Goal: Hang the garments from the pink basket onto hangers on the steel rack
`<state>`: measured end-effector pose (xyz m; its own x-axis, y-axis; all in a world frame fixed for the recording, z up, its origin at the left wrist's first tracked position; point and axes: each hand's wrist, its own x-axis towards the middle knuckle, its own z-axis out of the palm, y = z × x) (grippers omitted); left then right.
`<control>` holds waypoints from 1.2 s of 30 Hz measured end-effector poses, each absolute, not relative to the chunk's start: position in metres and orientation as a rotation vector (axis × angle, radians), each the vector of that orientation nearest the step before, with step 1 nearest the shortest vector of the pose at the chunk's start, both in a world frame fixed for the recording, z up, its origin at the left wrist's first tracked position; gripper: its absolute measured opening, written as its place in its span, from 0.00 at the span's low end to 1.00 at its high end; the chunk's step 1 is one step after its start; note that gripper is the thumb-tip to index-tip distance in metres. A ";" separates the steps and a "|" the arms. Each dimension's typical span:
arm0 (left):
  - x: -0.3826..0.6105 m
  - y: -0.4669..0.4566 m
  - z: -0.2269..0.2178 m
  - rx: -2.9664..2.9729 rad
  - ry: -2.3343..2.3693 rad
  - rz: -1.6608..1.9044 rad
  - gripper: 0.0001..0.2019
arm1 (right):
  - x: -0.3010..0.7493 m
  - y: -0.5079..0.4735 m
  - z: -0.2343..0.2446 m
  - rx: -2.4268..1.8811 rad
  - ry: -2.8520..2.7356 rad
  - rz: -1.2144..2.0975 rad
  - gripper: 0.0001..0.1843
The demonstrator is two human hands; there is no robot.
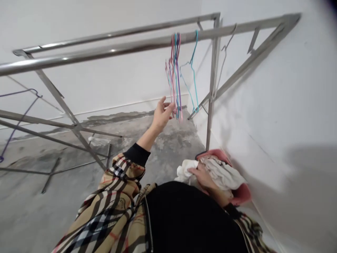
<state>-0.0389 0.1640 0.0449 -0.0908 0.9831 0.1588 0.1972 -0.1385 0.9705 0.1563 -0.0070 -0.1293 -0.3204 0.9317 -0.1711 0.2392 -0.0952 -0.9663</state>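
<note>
Light, springy wire hangers (173,77) hung from a steel rail (110,50) beside the left hand (162,114), fingers spread, while the right hand (201,177), fingers pressed together, lay on soft laundry (221,172) in a pink basket (242,195).

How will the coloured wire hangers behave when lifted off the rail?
Probably light and somewhat springy: the coloured wire hangers look like thin, coated wire. Bunched on the steel rail above the left hand, they will likely snag together. Hooks may slide easily along the smooth rail.
</note>
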 end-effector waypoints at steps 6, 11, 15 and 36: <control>-0.058 0.102 -0.067 1.344 1.409 1.141 0.25 | 0.150 0.025 -0.102 -1.240 -1.175 1.706 0.10; -0.051 0.060 -0.091 1.509 1.290 0.871 0.21 | 0.140 0.046 -0.078 -1.091 -1.460 1.882 0.10; -0.050 0.051 -0.092 1.510 1.359 0.874 0.15 | 0.132 0.058 -0.060 -0.891 -1.785 2.032 0.08; -0.114 0.020 -0.072 0.742 1.706 1.469 0.16 | 0.087 0.099 -0.050 -0.995 -2.168 0.869 0.19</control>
<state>-0.1143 0.0205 -0.0722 -0.5486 0.8190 -0.1685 -0.0449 0.1723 0.9840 0.0865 0.0991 -0.0498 -0.5434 0.8045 0.2396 0.4163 0.5061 -0.7554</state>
